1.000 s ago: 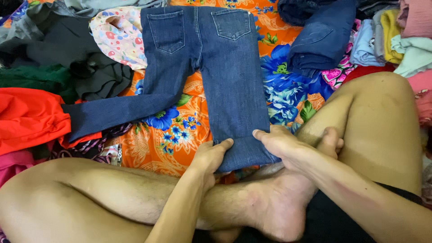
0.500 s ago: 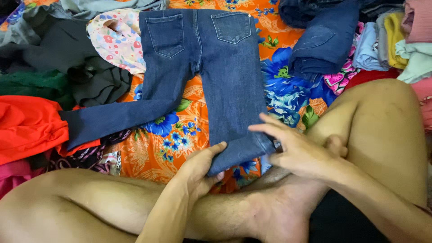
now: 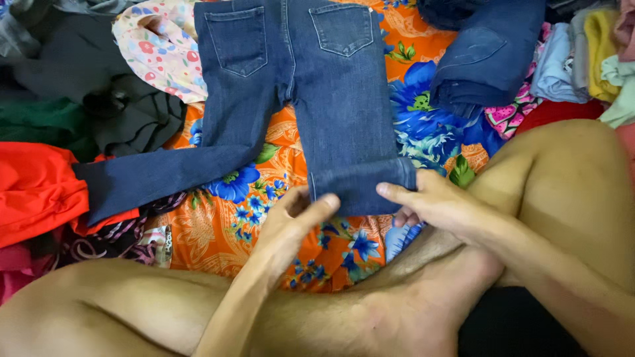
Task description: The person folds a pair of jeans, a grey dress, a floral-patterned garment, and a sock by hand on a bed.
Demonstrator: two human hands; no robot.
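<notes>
now both hands pinch folded hem of jeans [image 3: 331, 119]: left hand [image 3: 291, 225], right hand [image 3: 436, 205]; clothes crowd edges.

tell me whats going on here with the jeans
A person sitting cross-legged on an orange floral sheet is handling a pair of dark blue jeans spread back-side up. The left hand and right hand both grip the hem of one leg, turned up into a fold. The other leg lies bent out sideways toward a red garment. Piles of clothes lie around.
</notes>
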